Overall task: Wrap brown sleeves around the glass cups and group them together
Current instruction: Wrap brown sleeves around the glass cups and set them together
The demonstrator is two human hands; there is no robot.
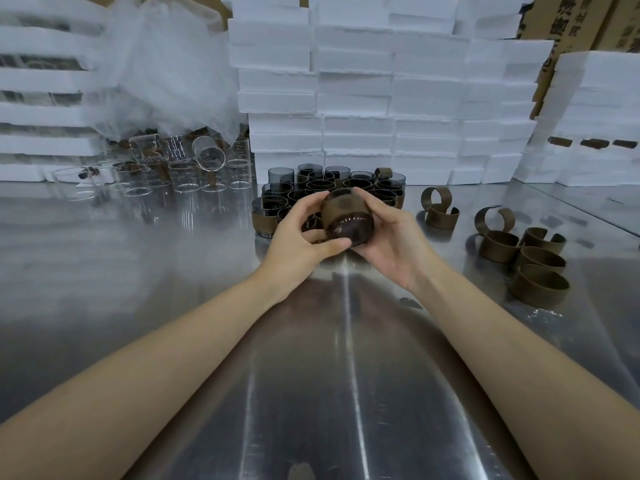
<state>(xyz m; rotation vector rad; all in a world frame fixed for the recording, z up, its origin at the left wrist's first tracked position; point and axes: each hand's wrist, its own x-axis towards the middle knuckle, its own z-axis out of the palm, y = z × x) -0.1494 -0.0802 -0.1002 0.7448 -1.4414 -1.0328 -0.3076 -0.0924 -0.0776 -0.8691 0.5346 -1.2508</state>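
Note:
Both hands hold one dark glass cup [349,227] tipped on its side, its base toward me, with a brown sleeve [341,206] around its body. My left hand [304,233] grips it from the left, thumb under the base. My right hand [391,237] cups it from the right. Just behind stands a cluster of dark cups [311,188], several wearing brown sleeves. Loose curled brown sleeves [530,258] lie on the table to the right.
Clear glass cups [180,174] stand and lie at the back left under bubble wrap [162,64]. White foam boxes [363,91] are stacked along the back and right. Everything sits on a shiny metal table [346,375].

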